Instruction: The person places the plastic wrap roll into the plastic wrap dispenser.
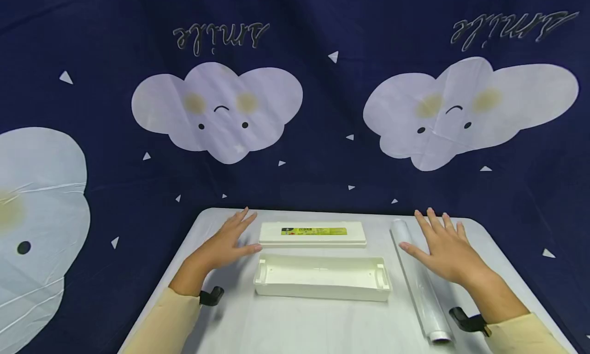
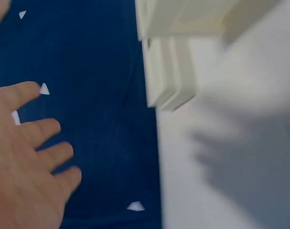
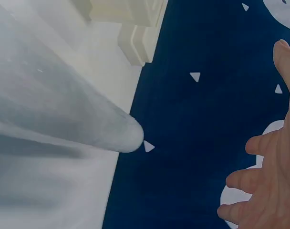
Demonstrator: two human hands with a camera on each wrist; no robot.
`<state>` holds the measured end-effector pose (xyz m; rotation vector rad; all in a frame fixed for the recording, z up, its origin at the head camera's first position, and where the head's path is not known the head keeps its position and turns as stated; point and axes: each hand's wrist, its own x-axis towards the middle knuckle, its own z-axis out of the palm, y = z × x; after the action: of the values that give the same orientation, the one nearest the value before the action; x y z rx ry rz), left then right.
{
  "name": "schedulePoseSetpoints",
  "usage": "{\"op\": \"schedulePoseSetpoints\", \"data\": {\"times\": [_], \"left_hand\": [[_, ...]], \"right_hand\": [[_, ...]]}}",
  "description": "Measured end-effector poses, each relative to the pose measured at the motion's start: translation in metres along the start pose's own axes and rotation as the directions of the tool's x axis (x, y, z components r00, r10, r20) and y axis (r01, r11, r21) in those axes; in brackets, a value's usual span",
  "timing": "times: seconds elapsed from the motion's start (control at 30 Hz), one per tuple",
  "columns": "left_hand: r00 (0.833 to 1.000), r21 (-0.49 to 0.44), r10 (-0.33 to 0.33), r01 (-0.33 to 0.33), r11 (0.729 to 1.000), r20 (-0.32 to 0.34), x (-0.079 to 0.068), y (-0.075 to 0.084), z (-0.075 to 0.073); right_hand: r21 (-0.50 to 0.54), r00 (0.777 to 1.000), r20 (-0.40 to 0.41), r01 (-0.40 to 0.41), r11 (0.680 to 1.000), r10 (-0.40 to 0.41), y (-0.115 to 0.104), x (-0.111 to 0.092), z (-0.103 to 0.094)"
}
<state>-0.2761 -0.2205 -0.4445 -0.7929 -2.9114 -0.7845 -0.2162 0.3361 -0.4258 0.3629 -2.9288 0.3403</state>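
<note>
My left hand (image 1: 224, 245) hovers with spread fingers just left of a white plastic lid (image 1: 318, 241) that bears a yellow-green label. Over on the right, my right hand (image 1: 446, 252) is held up, fingers apart, beside a roll of clear plastic wrap (image 1: 421, 287). That roll lies lengthwise on the table, its core end toward me. Between the hands sits a long white box (image 1: 322, 291), its hollow side up, in front of the lid. Both wrist views show fingers stretched out and holding nothing, the left hand (image 2: 30, 157) and the right hand (image 3: 269, 176).
Everything lies on a white table (image 1: 295, 326) with rounded far corners. Behind it hangs a dark blue cloth (image 1: 332, 108) printed with clouds, triangles and upside-down lettering. A black strap mount (image 1: 212, 296) sits on the left wrist and another mount (image 1: 466, 321) on the right.
</note>
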Motion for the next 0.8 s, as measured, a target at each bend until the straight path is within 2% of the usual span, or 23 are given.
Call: {"op": "schedulePoseSetpoints", "data": {"times": [0.07,0.13,0.27,0.4,0.47,0.63,0.8], "left_hand": [[0.999,-0.154,-0.029,0.023,0.988,-0.032,-0.005,-0.004,0.014],[0.996,-0.285,-0.061,0.040,0.958,-0.067,-0.010,-0.009,0.032],[0.988,-0.453,-0.135,0.088,0.887,-0.072,-0.022,-0.015,0.069],[0.980,-0.546,-0.195,0.141,0.825,-0.042,-0.030,-0.013,0.095],[0.979,-0.574,-0.199,0.135,0.807,-0.049,-0.032,-0.012,0.102],[0.984,-0.638,-0.168,0.092,0.764,-0.060,-0.031,-0.011,0.113],[0.981,-0.677,-0.188,0.110,0.728,-0.042,-0.031,-0.013,0.120]], "right_hand": [[0.024,1.000,0.005,-0.012,1.000,0.012,0.001,-0.003,0.002],[0.051,1.000,0.012,-0.023,0.998,0.022,0.001,-0.008,0.007],[0.097,0.999,0.022,-0.050,0.994,0.048,0.004,-0.019,0.021],[0.141,0.997,0.025,-0.078,0.987,0.075,0.008,-0.031,0.036],[0.168,0.996,0.027,-0.094,0.981,0.091,0.010,-0.039,0.044],[0.227,0.992,0.025,-0.125,0.966,0.123,0.009,-0.058,0.062],[0.277,0.989,0.043,-0.146,0.950,0.139,0.001,-0.072,0.078]]}}
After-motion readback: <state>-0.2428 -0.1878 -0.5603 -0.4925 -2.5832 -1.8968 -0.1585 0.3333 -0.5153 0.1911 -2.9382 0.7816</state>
